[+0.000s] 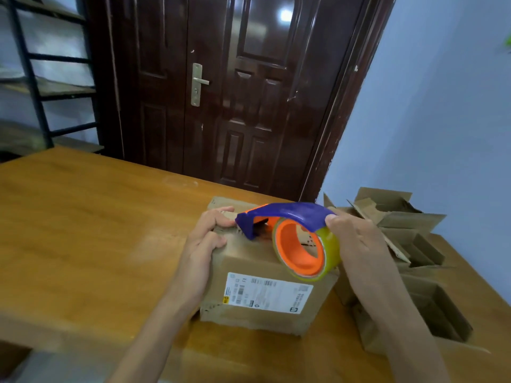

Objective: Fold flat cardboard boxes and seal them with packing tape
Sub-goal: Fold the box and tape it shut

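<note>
1. A closed brown cardboard box with a white printed shipping label on its near side stands on the orange-brown wooden table, near the table's right part.
2. The left hand rests on the box's top left edge, fingers curled over the upper surface and thumb against the left corner, holding the box down.
3. The right hand grips the rear of a blue plastic tape dispenser, fingers wrapped round its curved handle.
4. The dispenser carries a roll of clear yellowish packing tape on an orange core; its blue front end is down at the box's top, just beside the left fingertips.
5. The two hands are apart, one at each end of the dispenser.
6. To the right of the box, touching or just beside it, lies a heap of open brown cardboard boxes with flaps standing up.
7. Behind the table stands a dark brown panelled door with a metal lever handle; a black-framed shelf unit is at the left, and a pale blue wall at the right.
</note>
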Motion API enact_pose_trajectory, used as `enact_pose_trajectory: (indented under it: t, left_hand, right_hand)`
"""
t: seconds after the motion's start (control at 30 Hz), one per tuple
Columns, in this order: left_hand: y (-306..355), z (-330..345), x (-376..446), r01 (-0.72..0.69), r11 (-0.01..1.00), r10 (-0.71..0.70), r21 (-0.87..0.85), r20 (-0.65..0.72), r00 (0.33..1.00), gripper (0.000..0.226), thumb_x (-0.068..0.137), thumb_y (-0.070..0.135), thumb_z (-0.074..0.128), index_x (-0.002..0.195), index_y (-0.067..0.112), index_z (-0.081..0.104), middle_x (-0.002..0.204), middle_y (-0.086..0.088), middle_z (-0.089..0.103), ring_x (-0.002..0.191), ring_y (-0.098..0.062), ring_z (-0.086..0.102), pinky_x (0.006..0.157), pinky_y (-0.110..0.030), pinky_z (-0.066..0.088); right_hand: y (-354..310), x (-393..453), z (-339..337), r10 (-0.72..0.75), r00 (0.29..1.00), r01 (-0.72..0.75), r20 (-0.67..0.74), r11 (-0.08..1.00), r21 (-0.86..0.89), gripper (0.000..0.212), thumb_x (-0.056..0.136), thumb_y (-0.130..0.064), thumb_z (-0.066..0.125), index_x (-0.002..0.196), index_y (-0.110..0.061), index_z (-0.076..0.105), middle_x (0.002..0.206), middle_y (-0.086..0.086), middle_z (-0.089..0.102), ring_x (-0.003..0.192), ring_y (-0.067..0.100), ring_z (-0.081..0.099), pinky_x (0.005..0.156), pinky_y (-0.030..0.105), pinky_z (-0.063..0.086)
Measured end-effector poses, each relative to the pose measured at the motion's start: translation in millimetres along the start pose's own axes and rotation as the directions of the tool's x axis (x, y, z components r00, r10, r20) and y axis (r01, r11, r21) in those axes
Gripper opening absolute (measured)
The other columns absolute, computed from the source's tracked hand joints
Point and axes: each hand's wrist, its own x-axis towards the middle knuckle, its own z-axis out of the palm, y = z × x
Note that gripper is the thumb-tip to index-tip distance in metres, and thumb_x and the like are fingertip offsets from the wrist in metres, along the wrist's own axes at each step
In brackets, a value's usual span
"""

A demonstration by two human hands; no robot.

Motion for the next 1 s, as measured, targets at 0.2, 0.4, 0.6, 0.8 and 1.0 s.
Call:
enact_pose_trajectory:
  t: [0.2,0.4,0.6,0.8,1.0]
  left_hand:
    - [-12,-3,2,0.013,0.999,-0.011,0.036,-0.03,0.999,0.04,0.074,0.036,0.046,0.105,0.021,0.066,0.135,0.0,0.064,0.131,-0.034,0.054,0.111,-0.073,0.034]
    - [2,8,-7,0.012,1.0,-0.013,-0.02,-0.026,1.0,0.028,0.083,0.028,0.043,0.097,0.024,0.066,0.104,-0.003,0.071,0.097,-0.027,0.063,0.086,-0.048,0.047]
    - [-13,-8,-21,-0.031,0.986,0.01,0.162,0.125,0.992,0.082,0.078,0.089,0.053,0.141,0.037,0.051,0.131,0.008,0.064,0.111,-0.02,0.069,0.09,-0.043,0.057]
    - [31,-39,8,-0.264,0.888,0.234,0.376,0.125,0.964,0.048,0.085,0.069,0.058,0.12,0.035,0.061,0.116,0.002,0.057,0.099,-0.015,0.061,0.079,-0.022,0.046]
    - [133,-45,52,-0.426,0.473,-0.105,0.771,0.53,0.842,0.035,0.084,0.066,0.064,0.112,0.047,0.056,0.116,0.015,0.044,0.107,0.004,0.044,0.09,-0.029,0.042]
  right_hand:
    - [-15,17,-6,-0.139,0.99,0.131,-0.036,0.978,-0.162,0.027,0.097,-0.032,0.051,0.121,-0.04,0.061,0.095,-0.019,0.075,0.093,0.006,0.072,0.066,0.024,0.061]
    - [-65,30,17,-0.239,0.966,0.198,0.097,0.451,-0.87,0.045,0.095,-0.07,0.035,0.087,-0.028,0.05,0.065,-0.01,0.051,0.061,0.007,0.046,0.052,0.028,0.03]
    - [-57,52,21,-0.084,0.939,0.331,0.333,0.476,-0.814,0.053,0.087,-0.084,0.043,0.112,-0.037,0.04,0.095,-0.016,0.062,0.077,0.006,0.056,0.062,0.026,0.044]
    - [-32,50,-3,-0.273,0.959,0.274,0.076,0.823,-0.497,0.048,0.091,-0.075,0.049,0.118,-0.038,0.063,0.093,-0.017,0.068,0.082,0.004,0.063,0.07,0.018,0.046]
    - [-11,29,-15,-0.127,0.96,0.151,-0.248,0.986,0.077,0.05,0.09,-0.07,0.057,0.119,-0.03,0.065,0.074,-0.026,0.064,0.069,-0.003,0.062,0.058,0.01,0.047]
